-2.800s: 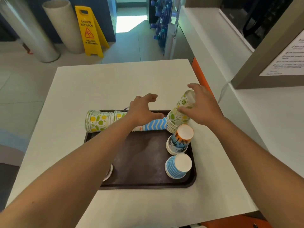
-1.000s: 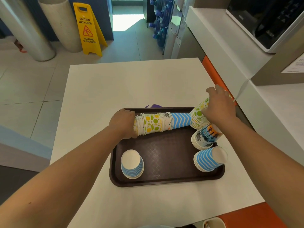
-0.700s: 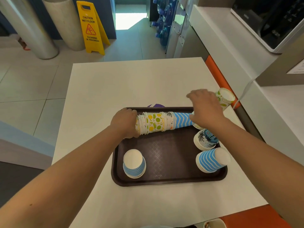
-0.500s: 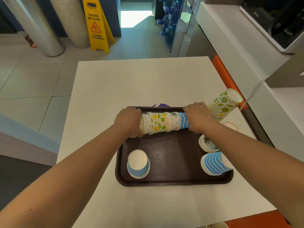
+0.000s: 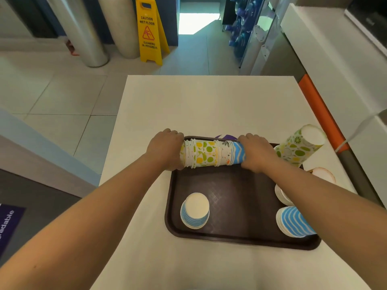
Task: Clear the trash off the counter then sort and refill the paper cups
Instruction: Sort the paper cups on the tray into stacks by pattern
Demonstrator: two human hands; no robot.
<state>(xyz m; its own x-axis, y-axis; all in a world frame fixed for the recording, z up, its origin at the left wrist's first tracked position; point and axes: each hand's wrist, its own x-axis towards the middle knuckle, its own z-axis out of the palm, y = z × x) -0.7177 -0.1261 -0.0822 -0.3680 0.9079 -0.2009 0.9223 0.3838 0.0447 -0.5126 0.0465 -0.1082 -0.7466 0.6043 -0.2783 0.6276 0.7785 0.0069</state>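
Observation:
A mixed stack of paper cups (image 5: 211, 153) lies sideways over the far edge of the brown tray (image 5: 234, 189). My left hand (image 5: 165, 150) grips its wide end and my right hand (image 5: 256, 152) grips its blue-striped end. On the tray stand, upside down, a blue-striped stack (image 5: 195, 210) at the near left, another blue-striped stack (image 5: 293, 221) at the near right, and a tall fruit-print stack (image 5: 300, 144) at the far right. My right forearm partly hides a further stack (image 5: 281, 194).
The tray sits on a white counter (image 5: 209, 105) with floor to the left. An orange-edged ledge (image 5: 320, 109) and a white wall unit run along the right. A purple object (image 5: 225, 136) peeks out behind the tray. A yellow wet-floor sign (image 5: 149, 31) stands on the floor beyond.
My right hand left the fruit-print stack standing at the tray's far right and closed on the blue end of the sideways stack. The left hand keeps its grip.

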